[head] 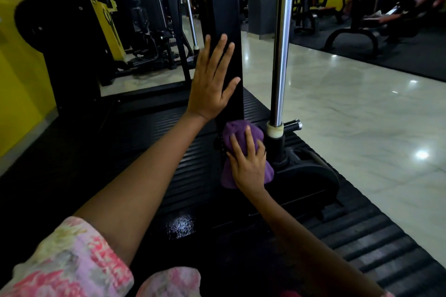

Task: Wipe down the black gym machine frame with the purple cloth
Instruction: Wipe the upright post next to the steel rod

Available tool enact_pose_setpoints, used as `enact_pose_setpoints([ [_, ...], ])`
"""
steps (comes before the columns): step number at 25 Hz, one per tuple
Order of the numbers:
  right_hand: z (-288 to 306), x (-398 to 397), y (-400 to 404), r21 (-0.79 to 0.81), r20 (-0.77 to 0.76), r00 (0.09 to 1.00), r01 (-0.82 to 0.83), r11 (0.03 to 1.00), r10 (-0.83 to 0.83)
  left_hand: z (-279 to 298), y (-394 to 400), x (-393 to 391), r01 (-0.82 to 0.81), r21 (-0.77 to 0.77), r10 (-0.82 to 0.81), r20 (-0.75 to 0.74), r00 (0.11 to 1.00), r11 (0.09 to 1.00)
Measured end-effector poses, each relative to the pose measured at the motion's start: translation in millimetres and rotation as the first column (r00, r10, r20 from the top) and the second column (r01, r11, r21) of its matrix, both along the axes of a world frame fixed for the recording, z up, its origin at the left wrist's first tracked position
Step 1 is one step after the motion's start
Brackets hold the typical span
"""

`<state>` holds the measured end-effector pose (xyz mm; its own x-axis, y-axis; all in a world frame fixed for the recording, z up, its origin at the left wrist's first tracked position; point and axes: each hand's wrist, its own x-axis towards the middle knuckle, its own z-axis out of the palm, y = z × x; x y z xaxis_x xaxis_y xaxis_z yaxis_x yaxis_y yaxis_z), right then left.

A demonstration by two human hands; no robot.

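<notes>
Left hand (212,79) flat against black upright post (228,7) of machine frame — fingers straight, slightly spread, palm on post's face. Right hand (248,164) lower down, fingers extended and pressing purple cloth (237,129) against foot of same post, cloth bunched under palm, hanging below wrist. Chrome guide rod (282,43) stands just beside cloth on right, seated in white collar (275,130). Ribbed black rubber mat (362,231) underneath — wet patch (181,225) near bottom centre. Floral sleeve (72,260) on left arm. Glossy tile floor (362,108) at right.
</notes>
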<state>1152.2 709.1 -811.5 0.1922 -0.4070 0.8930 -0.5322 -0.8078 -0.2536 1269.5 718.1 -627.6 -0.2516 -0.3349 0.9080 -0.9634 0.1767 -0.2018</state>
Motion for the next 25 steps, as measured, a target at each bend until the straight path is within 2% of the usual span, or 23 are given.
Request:
enact_pose_setpoints([
  [2,-49,-14,8,0.031,-0.111,0.994,-0.004,1.0,0.008,-1,0,1,0.008,0.01,-0.008,-0.002,1.0,1.0],
  [4,-72,-26,11,0.072,-0.17,0.985,-0.013,0.997,0.025,-2,-1,1,0.016,0.014,-0.016,0.002,1.0,1.0],
  [6,-57,-25,9,0.081,-0.142,0.989,-0.018,0.997,0.03,-2,-2,1,0.033,0.017,-0.033,-0.006,0.999,0.999],
  [9,-21,-10,6,0.078,-0.022,0.999,-0.033,0.996,0.035,-2,-4,1,0.046,0.008,-0.046,-0.013,0.999,0.999],
  [12,-31,-3,10,0.096,0.002,1.0,-0.004,0.995,0.004,-1,-4,1,0.053,0.004,-0.053,-0.012,0.999,0.999],
  [18,-115,-42,28,0.146,-0.329,0.944,0.077,0.986,-0.025,-1,-5,2,0.046,-0.007,-0.046,0.003,0.999,0.999],
  [21,-125,-55,34,0.214,-0.385,0.923,0.079,0.974,0.01,-1,-6,2,0.042,0.003,-0.042,-0.013,0.999,0.999],
  [23,-121,-59,37,0.261,-0.346,0.938,0.058,0.964,0.037,-1,-6,3,0.045,0.008,-0.045,-0.03,0.999,0.999],
  [25,-97,-54,40,0.35,-0.154,0.984,-0.031,0.936,0.09,-4,-6,4,0.04,-0.008,-0.041,-0.013,0.999,0.999],
])
